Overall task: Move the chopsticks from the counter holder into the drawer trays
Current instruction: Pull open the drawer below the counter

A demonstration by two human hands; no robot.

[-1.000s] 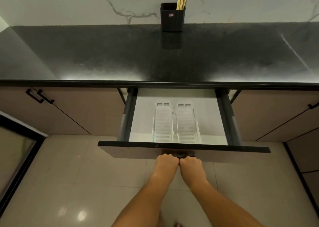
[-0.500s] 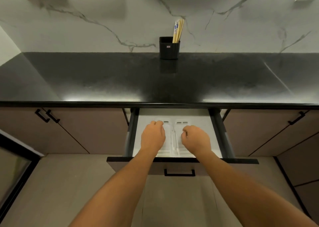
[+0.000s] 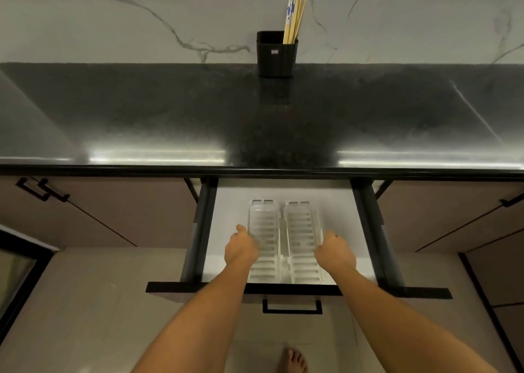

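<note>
Several chopsticks (image 3: 295, 18) stand in a black holder (image 3: 276, 56) at the back of the black counter (image 3: 170, 111), against the marble wall. Below the counter's front edge a drawer (image 3: 365, 231) stands pulled out. Two clear slotted trays lie side by side in it: the left tray (image 3: 265, 231) and the right tray (image 3: 300, 231). My left hand (image 3: 241, 249) grips the outer left edge of the left tray. My right hand (image 3: 336, 252) grips the outer right edge of the right tray. Both trays hold nothing.
The drawer's black front (image 3: 411, 292) with its handle (image 3: 292, 307) juts out toward me over the tiled floor. Closed cabinet doors with black handles (image 3: 42, 189) flank the drawer. A bare foot (image 3: 293, 360) shows at the bottom.
My hands left the drawer handle and went into the drawer. They have since spread from the tops of the trays to their outer edges.
</note>
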